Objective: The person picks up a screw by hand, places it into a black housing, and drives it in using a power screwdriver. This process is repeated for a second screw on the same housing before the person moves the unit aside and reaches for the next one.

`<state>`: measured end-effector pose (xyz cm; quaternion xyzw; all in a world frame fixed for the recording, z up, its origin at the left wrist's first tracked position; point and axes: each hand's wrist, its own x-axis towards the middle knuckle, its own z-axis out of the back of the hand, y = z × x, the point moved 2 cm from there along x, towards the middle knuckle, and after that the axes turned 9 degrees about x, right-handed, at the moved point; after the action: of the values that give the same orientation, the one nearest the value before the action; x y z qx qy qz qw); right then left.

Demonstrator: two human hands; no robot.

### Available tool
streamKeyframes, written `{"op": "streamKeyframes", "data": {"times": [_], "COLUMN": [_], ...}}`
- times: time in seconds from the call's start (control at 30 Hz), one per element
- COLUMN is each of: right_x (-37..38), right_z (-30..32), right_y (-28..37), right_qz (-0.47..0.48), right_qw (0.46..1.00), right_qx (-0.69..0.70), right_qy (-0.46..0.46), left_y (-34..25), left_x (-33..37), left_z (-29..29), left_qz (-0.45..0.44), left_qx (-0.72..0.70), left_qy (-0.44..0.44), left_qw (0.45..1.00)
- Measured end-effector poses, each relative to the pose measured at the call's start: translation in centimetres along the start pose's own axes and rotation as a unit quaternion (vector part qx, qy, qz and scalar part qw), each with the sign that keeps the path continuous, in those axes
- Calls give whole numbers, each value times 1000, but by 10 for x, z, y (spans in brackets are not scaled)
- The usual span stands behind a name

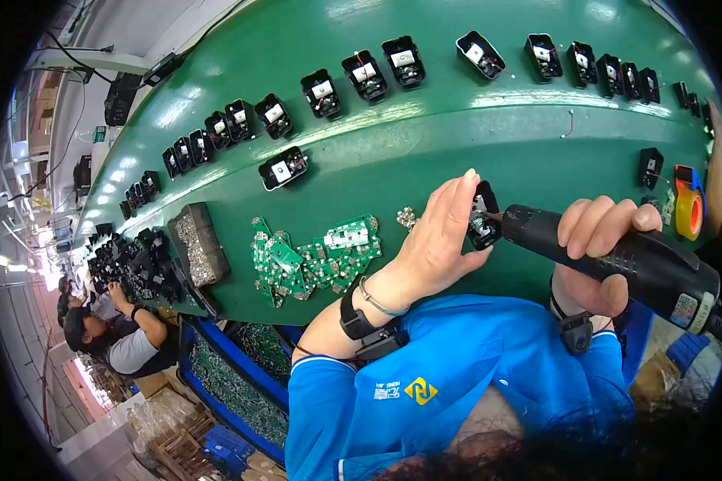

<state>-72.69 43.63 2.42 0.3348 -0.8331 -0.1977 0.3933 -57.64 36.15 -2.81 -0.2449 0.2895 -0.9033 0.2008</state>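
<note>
My left hand (435, 244) steadies a small black plastic housing (483, 232), its fingers along one side and its thumb at the near edge. Wrapped round a thick black electric screwdriver (539, 232) is my right hand (598, 236). The tool lies almost level, and its tip reaches into the housing. Details inside the housing are partly covered by the tip and my fingers. Just left of the left hand sits a little heap of small metal parts (407, 216). Farther left, green circuit boards (317, 260) lie in a loose pile.
Several black housings with white parts (321, 92) line the far side of the green table (425, 148). One housing (283, 168) sits nearer. A dark box of small metal parts (199, 244) stands left, an orange tape roll (688, 210) right. A co-worker (120, 329) sits far left.
</note>
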Motion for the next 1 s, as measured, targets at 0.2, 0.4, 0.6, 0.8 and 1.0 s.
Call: {"op": "streamKeyframes", "data": {"times": [0.2, 0.4, 0.6, 0.8, 1.0], "right_x": [0, -1, 0, 0, -3], "right_z": [2, 3, 3, 6, 2], "right_y": [-1, -3, -2, -3, -11], "right_qz": [-2, -1, 0, 5, 20], "right_qw": [1000, 1000, 1000, 1000, 999], "right_qx": [0, -1, -5, -4, 0], "right_qy": [2, 9, 17, 16, 29], "left_y": [-1, 1, 1, 1, 4], "left_x": [0, -1, 0, 3, -1], "left_z": [-1, -2, -3, -5, -5], "left_qz": [-8, -10, -10, -18, -31], "left_qx": [-5, -8, -7, -6, 13], "left_qy": [5, 3, 3, 6, 1], "left_qw": [1000, 1000, 1000, 1000, 999]}}
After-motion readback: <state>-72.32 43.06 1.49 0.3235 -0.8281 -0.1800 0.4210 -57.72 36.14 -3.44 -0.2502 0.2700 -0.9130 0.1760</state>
